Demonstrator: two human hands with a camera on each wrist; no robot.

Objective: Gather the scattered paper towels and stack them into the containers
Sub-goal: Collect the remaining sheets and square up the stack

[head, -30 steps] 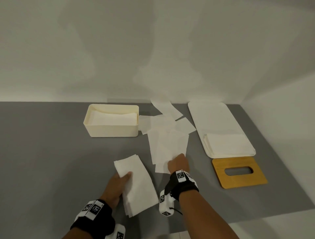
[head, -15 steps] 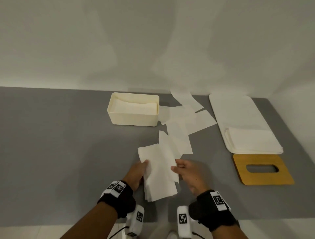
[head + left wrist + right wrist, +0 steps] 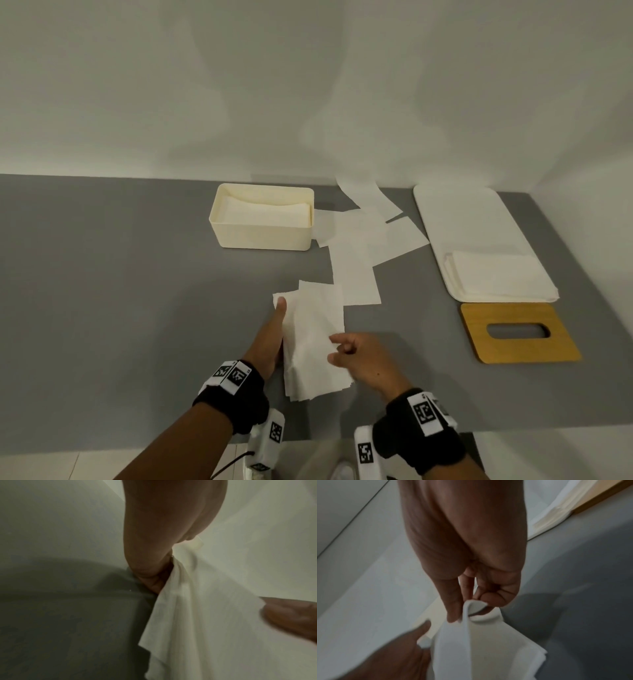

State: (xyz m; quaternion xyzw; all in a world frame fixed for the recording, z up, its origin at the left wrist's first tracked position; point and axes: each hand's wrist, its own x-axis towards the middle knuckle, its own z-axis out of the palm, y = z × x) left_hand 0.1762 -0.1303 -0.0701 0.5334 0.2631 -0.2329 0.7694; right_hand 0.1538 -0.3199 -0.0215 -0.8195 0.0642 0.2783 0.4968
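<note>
A small stack of white paper towels point(image 3: 313, 346) is held above the grey table near its front edge. My left hand point(image 3: 274, 329) grips the stack's left side, thumb on top. My right hand point(image 3: 346, 353) pinches the right edge of the top towel point(image 3: 471, 609) between thumb and forefinger. More loose towels point(image 3: 356, 246) lie scattered in the middle of the table. A cream box point(image 3: 262, 217) at the back holds folded towels. A white tray point(image 3: 472, 226) on the right carries a towel stack point(image 3: 496, 274).
A wooden lid with an oval slot point(image 3: 517, 332) lies in front of the tray. The grey table point(image 3: 102, 274) meets white walls behind and to the right. Its front edge runs just below my wrists.
My right hand lifted a loose towel from the table and brought it onto the stack in my left hand. The camera view shifted left, and the stack rose slightly.
</note>
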